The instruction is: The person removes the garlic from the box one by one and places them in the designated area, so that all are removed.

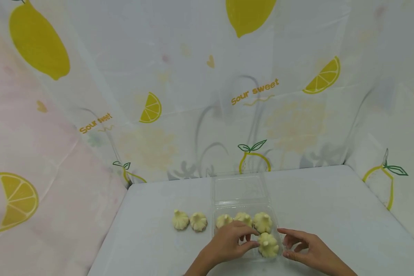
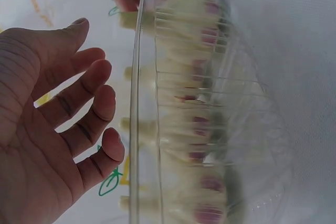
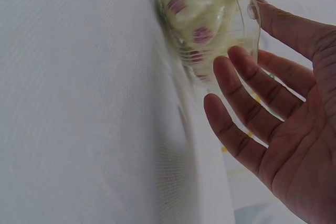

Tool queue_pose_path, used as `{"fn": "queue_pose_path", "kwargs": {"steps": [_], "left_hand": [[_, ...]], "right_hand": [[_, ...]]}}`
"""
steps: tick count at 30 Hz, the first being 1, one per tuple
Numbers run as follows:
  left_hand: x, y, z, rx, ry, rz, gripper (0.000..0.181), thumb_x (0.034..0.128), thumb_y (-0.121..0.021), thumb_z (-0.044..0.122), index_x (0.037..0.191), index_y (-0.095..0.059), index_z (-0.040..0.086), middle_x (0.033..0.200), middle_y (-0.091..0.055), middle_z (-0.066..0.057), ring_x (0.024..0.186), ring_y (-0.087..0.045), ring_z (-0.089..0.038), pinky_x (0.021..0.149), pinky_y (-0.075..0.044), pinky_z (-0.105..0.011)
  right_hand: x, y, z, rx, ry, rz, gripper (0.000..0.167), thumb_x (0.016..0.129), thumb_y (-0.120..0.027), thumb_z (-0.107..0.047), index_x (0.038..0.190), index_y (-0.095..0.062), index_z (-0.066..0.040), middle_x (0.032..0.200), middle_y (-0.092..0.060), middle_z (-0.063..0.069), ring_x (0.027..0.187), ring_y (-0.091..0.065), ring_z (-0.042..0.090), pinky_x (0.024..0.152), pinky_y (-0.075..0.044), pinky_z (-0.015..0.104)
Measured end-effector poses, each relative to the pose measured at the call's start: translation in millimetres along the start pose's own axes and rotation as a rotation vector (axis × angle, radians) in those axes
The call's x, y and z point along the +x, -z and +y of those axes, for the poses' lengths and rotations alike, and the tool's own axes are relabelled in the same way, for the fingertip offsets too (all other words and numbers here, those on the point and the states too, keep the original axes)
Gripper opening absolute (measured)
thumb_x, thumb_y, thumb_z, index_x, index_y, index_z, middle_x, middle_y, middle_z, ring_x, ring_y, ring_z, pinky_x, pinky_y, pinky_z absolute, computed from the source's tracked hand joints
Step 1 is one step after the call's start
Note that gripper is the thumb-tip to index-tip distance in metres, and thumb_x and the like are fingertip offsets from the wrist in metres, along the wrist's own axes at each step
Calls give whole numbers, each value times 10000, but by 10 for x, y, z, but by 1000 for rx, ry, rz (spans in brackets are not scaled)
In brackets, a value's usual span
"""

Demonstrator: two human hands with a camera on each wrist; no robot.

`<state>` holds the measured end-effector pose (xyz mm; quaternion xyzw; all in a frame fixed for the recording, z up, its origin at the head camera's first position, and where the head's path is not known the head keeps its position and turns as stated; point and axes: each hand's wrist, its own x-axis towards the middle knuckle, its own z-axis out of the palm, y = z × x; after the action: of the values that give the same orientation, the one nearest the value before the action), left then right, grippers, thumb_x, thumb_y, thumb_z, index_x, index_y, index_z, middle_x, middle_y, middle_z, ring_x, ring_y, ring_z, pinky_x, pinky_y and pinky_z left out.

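Observation:
A clear plastic box [image 1: 241, 189] lies with its lid folded back. Several pale, pleated bun-like pieces with stem-like tops are inside, three along the far row and one [image 1: 268, 245] at the near right corner. My left hand [image 1: 230, 240] hovers over the box, fingertips beside the near right piece; in the left wrist view the hand [image 2: 63, 103] has relaxed, parted fingers and holds nothing. At the box's right side is my right hand [image 1: 308, 247], its fingers [image 3: 247, 103] spread loosely by the clear wall. Whether they touch the wall, I cannot tell.
Two more pale pieces, one [image 1: 180, 220] and another [image 1: 198, 222], sit on the white table [image 1: 151, 245] left of the box. Behind the table hangs a white cloth [image 1: 179, 145] printed with lemons, with more cloth at both sides.

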<state>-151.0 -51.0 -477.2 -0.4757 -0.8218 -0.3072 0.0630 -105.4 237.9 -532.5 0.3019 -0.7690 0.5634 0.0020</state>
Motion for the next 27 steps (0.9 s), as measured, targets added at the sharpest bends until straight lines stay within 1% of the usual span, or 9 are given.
{"fn": "queue_pose_path", "kwargs": {"steps": [4, 7, 14, 19, 27], "left_hand": [[19, -40, 8, 22, -14, -20, 218, 939, -694, 310, 1093, -734, 161, 801, -582, 131, 691, -512, 33, 621, -368, -35], [29, -74, 12, 29, -27, -32, 207, 933, -705, 294, 1098, -728, 170, 809, -591, 124, 697, -522, 27, 631, -371, -35], [42, -120, 21, 48, -42, -40, 177, 922, -719, 282, 1077, -724, 198, 809, -592, 134, 691, -476, 73, 611, -364, -34], [48, -152, 36, 53, -48, -51, 167, 918, -724, 271, 1069, -729, 199, 830, -613, 136, 709, -493, 69, 626, -364, -27], [86, -199, 60, 101, -72, -37, 171, 895, -749, 270, 1057, -734, 216, 814, -615, 146, 690, -473, 86, 622, -354, -28]], "right_hand": [[-2, 0, -1, -2, 14, 1, 529, 888, -708, -3, 1384, -523, 17, 974, -634, 63, 843, -646, 119, 638, -561, 313], [-2, -3, 1, -1, -1, -1, 527, 892, -707, -8, 1384, -522, 17, 978, -636, 60, 847, -645, 117, 642, -561, 312], [8, 0, 8, 9, -54, -23, 522, 917, -690, -42, 1397, -501, 31, 987, -640, 52, 837, -649, 115, 642, -560, 313], [11, -1, 4, 4, -50, -20, 526, 911, -695, -35, 1398, -506, 21, 986, -641, 47, 841, -644, 92, 645, -559, 312], [12, -2, -14, 3, -42, -13, 527, 905, -697, -21, 1398, -511, 13, 981, -643, 49, 841, -642, 82, 643, -559, 310]]}}
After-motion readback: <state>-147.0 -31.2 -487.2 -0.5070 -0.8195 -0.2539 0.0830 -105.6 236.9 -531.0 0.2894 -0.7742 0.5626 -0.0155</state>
